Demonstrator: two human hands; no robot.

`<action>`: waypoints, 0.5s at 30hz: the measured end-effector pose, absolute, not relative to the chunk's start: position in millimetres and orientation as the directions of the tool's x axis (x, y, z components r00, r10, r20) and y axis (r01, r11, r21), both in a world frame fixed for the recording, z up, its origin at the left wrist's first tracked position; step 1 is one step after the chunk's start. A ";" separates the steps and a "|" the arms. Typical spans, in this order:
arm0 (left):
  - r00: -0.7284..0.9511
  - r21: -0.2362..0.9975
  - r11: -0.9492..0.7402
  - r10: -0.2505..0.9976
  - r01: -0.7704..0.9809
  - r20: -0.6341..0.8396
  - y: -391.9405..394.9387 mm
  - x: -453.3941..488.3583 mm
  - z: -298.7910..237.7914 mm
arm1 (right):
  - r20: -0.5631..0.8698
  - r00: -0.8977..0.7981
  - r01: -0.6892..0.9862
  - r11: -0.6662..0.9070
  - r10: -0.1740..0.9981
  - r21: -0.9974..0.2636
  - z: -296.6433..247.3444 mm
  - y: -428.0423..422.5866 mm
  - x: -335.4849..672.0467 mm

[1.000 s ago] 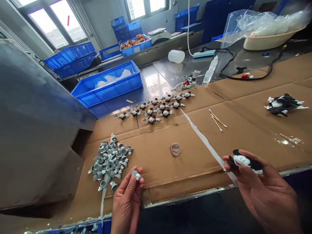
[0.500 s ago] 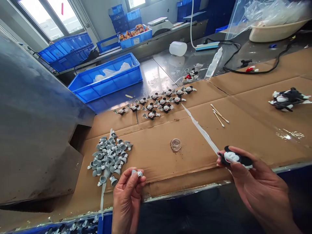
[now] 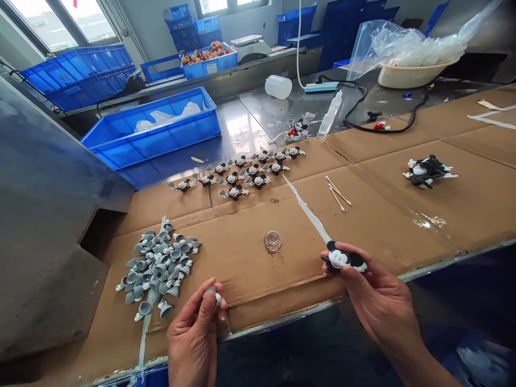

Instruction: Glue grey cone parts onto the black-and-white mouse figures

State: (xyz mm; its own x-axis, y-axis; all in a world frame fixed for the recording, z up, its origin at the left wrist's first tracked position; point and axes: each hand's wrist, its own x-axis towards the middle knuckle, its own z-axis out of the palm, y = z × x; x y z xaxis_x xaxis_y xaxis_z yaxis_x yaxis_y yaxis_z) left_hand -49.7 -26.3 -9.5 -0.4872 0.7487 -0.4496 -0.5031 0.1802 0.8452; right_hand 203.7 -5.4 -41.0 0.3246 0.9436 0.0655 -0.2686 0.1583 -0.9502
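Observation:
My left hand (image 3: 193, 338) pinches a small grey cone-shaped part (image 3: 212, 293) between thumb and fingers near the table's front edge. My right hand (image 3: 377, 301) grips a black-and-white cartoon mouse head (image 3: 342, 260) at its fingertips, just above the cardboard (image 3: 250, 274). A heap of several grey cone parts (image 3: 159, 263) lies left of my left hand. Between the hands stands a small clear jar (image 3: 273, 241).
Rows of several finished mouse figures (image 3: 242, 174) lie farther back. A white strip (image 3: 308, 212) and cotton swabs (image 3: 337, 192) are right of centre. Another pile of mouse pieces (image 3: 427, 171) is at right. Blue crates (image 3: 153, 131), a black cable (image 3: 382, 126) and a basin (image 3: 407, 75) stand behind.
The view has shifted, so everything slid left in the picture. My right hand has brought the mouse head inward and lower toward the centre. My left hand keeps its pinch on the grey part.

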 end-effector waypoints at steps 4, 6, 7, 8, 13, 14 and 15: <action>-0.408 0.843 0.209 0.801 -0.496 -0.438 -28.5 -47.0 -7.0 | 0.063 0.306 -0.245 0.143 0.950 -0.959 -44.7 -8.2 206.0; -0.404 0.853 0.202 0.812 -0.481 -0.420 -29.7 -42.4 -3.6 | 0.062 0.300 -0.229 0.135 0.952 -0.964 -44.8 -9.0 206.6; -0.412 0.859 0.199 0.811 -0.472 -0.415 -30.2 -40.0 -2.1 | 0.062 0.301 -0.225 0.134 0.952 -0.965 -44.4 -9.0 206.5; -0.423 0.864 0.197 0.807 -0.463 -0.411 -30.5 -38.0 -1.0 | 0.063 0.302 -0.223 0.135 0.951 -0.965 -43.7 -8.6 206.1; -0.463 0.886 0.185 0.796 -0.426 -0.389 -28.5 -38.1 -4.3 | 0.059 0.319 -0.189 0.124 0.946 -0.974 -41.6 -5.7 203.5; -0.458 0.883 0.197 0.795 -0.426 -0.399 -27.6 -39.6 -6.5 | 0.053 0.323 -0.176 0.116 0.945 -0.978 -41.8 -5.3 203.3; -0.451 0.880 0.209 0.794 -0.427 -0.408 -26.7 -41.0 -8.9 | 0.052 0.327 -0.165 0.111 0.944 -0.980 -42.0 -4.8 203.2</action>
